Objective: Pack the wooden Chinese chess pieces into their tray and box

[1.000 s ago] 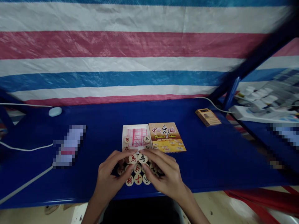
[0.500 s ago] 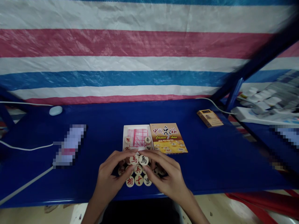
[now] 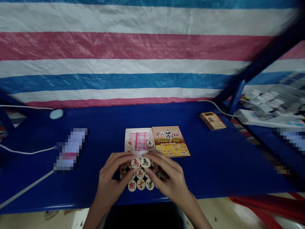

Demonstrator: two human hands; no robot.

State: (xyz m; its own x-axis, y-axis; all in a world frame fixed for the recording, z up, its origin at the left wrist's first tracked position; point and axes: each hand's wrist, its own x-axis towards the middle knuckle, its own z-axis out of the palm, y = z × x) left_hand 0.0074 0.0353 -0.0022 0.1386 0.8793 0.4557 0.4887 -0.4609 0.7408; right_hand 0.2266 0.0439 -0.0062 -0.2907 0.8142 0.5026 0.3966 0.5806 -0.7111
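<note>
Between the thumb and fingers of my left hand (image 3: 113, 173) is a round chess piece with a red character (image 3: 135, 163). My right hand (image 3: 168, 171) grips a matching piece with a black character (image 3: 145, 162), side by side with the red one. Below and around them lie several more pieces, among them a red-marked one (image 3: 132, 185) at the front left, another red one (image 3: 141, 184) and a black one (image 3: 150, 184). Just behind my hands sits an open white box (image 3: 127, 135) with a red-lined sheet and a few pieces. My hands hide some pieces.
The printed chess box lid (image 3: 172, 141) lies right of the white box on the blue table (image 3: 221, 165). A pixelated phone-like object (image 3: 71, 149) and pale blue mouse (image 3: 56, 114) are left. A small brown box (image 3: 213, 121) and white power strip (image 3: 264, 119) are right.
The view has shifted very slightly. Both hands keep the same grip on the two pieces, with hardly any movement.
</note>
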